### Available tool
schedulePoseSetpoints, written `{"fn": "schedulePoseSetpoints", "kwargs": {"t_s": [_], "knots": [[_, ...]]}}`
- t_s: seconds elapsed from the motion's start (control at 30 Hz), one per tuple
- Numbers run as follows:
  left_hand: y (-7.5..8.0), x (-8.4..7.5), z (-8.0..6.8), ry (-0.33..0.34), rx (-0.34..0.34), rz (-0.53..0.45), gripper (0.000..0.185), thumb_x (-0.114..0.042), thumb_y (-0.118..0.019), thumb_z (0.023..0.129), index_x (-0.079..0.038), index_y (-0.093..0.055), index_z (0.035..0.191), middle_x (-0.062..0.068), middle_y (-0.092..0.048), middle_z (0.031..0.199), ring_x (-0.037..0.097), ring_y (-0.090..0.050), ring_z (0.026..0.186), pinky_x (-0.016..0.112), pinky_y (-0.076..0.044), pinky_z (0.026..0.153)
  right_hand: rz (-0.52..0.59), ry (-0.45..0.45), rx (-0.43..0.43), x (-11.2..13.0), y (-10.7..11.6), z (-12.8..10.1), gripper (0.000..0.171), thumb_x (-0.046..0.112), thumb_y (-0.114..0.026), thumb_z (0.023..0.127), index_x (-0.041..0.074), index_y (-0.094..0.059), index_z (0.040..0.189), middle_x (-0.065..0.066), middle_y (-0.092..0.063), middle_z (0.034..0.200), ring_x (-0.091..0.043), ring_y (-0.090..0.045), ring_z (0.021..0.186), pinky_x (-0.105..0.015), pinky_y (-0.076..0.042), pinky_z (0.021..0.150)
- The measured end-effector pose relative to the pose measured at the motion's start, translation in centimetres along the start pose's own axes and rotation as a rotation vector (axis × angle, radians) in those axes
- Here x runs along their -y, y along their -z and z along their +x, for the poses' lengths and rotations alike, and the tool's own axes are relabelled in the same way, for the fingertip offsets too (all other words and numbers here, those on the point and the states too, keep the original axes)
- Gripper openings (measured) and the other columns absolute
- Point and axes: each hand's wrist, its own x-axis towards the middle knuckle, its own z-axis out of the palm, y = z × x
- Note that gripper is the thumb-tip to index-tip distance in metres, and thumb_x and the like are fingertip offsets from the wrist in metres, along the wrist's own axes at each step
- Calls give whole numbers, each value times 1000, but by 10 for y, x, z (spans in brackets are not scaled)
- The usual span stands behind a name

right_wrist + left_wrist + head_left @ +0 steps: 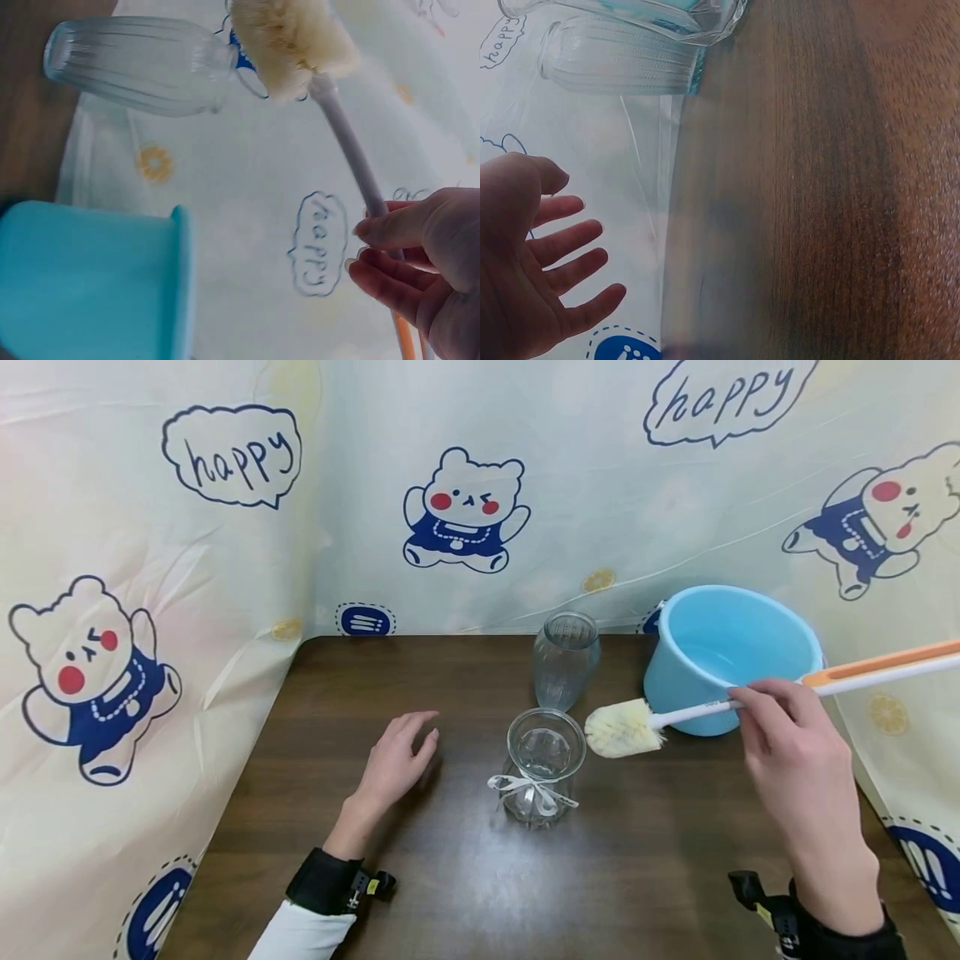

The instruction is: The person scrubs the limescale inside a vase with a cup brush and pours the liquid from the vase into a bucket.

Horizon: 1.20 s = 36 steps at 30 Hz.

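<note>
A: What is the right hand (pixel 795 752) doing?

B: It pinches the white shaft of a bottle brush (pixel 720 706) between thumb and fingers. The brush's cream bristle head hangs in the air just to the right of the mouth of the bowed glass jar (pixel 542 766), close to the rim but not inside it.

A: And the left hand (pixel 396 764)?

B: It is spread and relaxed, palm down, fingers straight, holding nothing. It sits to the left of the bowed jar, apart from it, low over the wooden table (pixel 420 893); I cannot tell whether it touches the wood.

A: What else stands near that jar?

B: A ribbed glass jar (pixel 565 659) stands upright just behind it. A light blue bucket (pixel 727 652) stands behind and to the right of it, and the brush handle crosses in front of the bucket's rim. The bowed jar itself stands upright, a white ribbon tied round its neck.
</note>
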Motion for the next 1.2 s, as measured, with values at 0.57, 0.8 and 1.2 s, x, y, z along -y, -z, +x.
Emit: {"fn": "schedulePoseSetpoints", "kwargs": {"t_s": [0.57,0.8,1.2], "knots": [[6,7,-9,25,8,33,39,-28,-58,107,-12,-61,143,13,-61,143,36,-53,135,62,-49,101,71,286,49,36,-24,33,46,-20,-83,73,-6,-73,116,-25,-65,117,-42,-63,106,-61,-55,90],[6,7,-7,22,10,29,39,-28,-58,107,-12,-62,143,14,-61,142,36,-54,134,62,-49,102,81,437,154,44,-27,42,61,-18,-86,69,-7,-68,127,-25,-63,127,-42,-63,112,-58,-56,91],[5,6,-4,22,-6,24,39,-25,-61,106,-12,-62,142,14,-61,143,36,-54,133,62,-50,100,185,629,236,54,-38,46,46,-10,-72,85,-3,-67,130,-18,-64,134,-36,-66,116,-49,-57,94]]}}
